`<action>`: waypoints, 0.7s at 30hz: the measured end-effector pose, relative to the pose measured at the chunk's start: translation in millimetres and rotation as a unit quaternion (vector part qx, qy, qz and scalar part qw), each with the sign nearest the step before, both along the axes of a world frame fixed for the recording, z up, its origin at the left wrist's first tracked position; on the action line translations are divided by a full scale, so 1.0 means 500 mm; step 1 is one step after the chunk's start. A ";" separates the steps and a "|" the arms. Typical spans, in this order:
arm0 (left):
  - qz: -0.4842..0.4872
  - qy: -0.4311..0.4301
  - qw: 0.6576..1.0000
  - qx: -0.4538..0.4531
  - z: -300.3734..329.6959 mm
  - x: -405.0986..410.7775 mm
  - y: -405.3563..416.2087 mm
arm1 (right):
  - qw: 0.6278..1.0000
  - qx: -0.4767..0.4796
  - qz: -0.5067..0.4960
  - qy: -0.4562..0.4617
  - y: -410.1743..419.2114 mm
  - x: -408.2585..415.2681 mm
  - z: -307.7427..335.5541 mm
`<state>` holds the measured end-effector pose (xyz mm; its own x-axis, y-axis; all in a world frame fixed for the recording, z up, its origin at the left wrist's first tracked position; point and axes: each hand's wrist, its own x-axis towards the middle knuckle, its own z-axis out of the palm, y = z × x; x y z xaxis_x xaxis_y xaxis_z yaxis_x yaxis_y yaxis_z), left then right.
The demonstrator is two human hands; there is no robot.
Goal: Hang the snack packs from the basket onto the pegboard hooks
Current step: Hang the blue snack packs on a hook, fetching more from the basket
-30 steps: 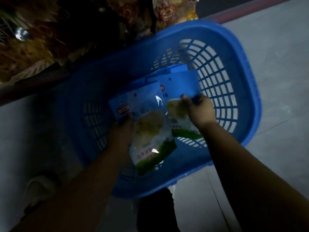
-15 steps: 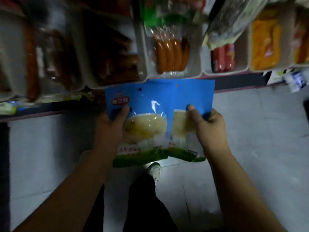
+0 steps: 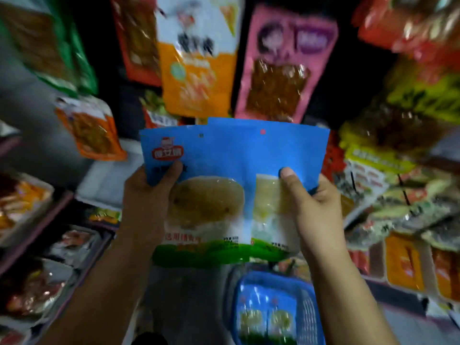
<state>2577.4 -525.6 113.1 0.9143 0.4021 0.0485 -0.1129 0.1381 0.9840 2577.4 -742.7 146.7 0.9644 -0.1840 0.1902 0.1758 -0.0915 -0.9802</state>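
Observation:
I hold up overlapping blue snack packs [image 3: 224,158] with clear windows and green bottoms, raised in front of the display. My left hand [image 3: 146,202] grips the front pack at its left edge, thumb over the blue top part. My right hand [image 3: 313,207] grips the rear pack at its right edge. Each pack has a small hang hole near its top edge. Down below, the blue basket [image 3: 308,310] stands on the floor with more blue packs [image 3: 266,317] inside.
Hanging packs fill the board above: an orange one [image 3: 196,70], a pink one [image 3: 281,66], an orange-and-white one [image 3: 92,125] at left. Yellow and patterned packs [image 3: 398,155] crowd the right. White trays of packed food [image 3: 25,202] line the shelves at left and lower right.
Both hands have lifted the blue packs out of the basket and up to the hanging display. My view has swung from the basket, over the floor, to the board.

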 end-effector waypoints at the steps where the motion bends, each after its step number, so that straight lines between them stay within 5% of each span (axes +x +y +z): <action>1: 0.012 -0.017 1.000 -0.004 0.026 0.012 0.030 | 1.000 0.000 0.015 -0.015 0.032 0.014 0.029; 6: 0.064 -0.074 0.995 -0.019 0.165 0.107 0.162 | 0.995 -0.014 0.033 -0.095 0.179 0.096 0.166; 11: 0.015 -0.143 0.990 -0.013 0.298 0.196 0.259 | 0.984 -0.029 -0.026 -0.174 0.270 0.180 0.268; 21: -0.030 -0.225 0.974 -0.007 0.496 0.337 0.300 | 0.954 -0.044 -0.157 -0.253 0.285 0.278 0.367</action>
<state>2746.0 -375.6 361.0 0.8232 0.3527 0.4448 -0.5238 0.1699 0.8347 2716.6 -600.4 330.2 0.6451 -0.4098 0.6449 0.5746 -0.2962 -0.7630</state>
